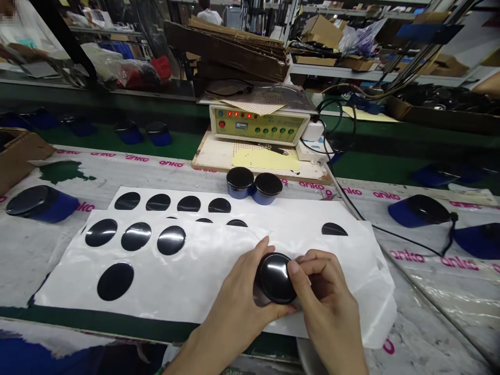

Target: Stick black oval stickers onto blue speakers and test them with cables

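My left hand (244, 291) is wrapped round the side of a round black-topped part (275, 278), tilted so its glossy face shows. My right hand (328, 302) has its thumb on the right rim of that face, with the fingers curled behind. The part's lower body is hidden by my hands. White backing sheets (167, 291) lie under my hands, bearing several glossy black round stickers (115, 281). Just beyond them, two blue cups with black tops (266, 188) stand side by side.
A control box (253, 125) with lit red digits sits behind on a wooden board (211, 151). More blue black-topped parts lie left (42, 203) and right (420, 211). A grey cable (346, 195) crosses the right side. Cardboard (234, 49) is stacked above the box.
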`<state>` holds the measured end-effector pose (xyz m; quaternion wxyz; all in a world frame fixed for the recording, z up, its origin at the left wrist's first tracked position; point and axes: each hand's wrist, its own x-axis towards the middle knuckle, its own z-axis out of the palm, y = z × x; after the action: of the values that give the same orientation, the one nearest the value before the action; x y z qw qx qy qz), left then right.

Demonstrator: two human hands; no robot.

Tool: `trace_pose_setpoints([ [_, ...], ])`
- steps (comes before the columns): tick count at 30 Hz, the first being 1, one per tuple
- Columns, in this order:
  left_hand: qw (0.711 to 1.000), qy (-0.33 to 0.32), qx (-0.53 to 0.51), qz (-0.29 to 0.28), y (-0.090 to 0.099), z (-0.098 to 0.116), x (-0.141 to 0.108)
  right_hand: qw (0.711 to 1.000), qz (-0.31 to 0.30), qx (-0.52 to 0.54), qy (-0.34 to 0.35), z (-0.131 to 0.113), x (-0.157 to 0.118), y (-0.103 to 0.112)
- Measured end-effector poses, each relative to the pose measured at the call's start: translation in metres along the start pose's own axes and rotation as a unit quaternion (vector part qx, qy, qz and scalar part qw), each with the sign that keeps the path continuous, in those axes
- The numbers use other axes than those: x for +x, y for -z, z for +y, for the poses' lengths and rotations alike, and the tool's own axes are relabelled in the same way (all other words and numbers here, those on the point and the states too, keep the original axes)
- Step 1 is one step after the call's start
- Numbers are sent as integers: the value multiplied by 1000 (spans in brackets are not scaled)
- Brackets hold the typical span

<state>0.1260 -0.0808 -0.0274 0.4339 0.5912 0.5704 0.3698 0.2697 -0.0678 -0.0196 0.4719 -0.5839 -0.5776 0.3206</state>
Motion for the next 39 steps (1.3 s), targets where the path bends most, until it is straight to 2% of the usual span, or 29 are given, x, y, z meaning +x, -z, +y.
trace_pose_setpoints([
  [10,1000,-22,11,14,-3,-3,-1,999,5,-9,38,2,0,-1],
  [16,998,-51,36,20,-3,-5,0,999,5,-8,53,3,-2,-2],
  [19,993,-89,73,27,-3,-8,-2,998,8,-6,60,3,-2,-3],
  [23,973,-177,141,42,-6,-14,-7,998,8,0,62,2,-2,-4],
  [27,954,-209,207,49,-5,-14,-10,998,6,10,61,2,-3,-3],
  [30,928,-240,283,45,0,-8,-10,999,0,16,51,4,-5,-4],
  [32,909,-262,321,50,2,-3,-7,998,12,57,35,6,-5,-6],
  [35,884,-309,346,65,2,1,0,994,32,101,18,7,-4,-9],
  [39,862,-348,365,56,-5,4,-2,998,5,67,-14,11,0,3],
])
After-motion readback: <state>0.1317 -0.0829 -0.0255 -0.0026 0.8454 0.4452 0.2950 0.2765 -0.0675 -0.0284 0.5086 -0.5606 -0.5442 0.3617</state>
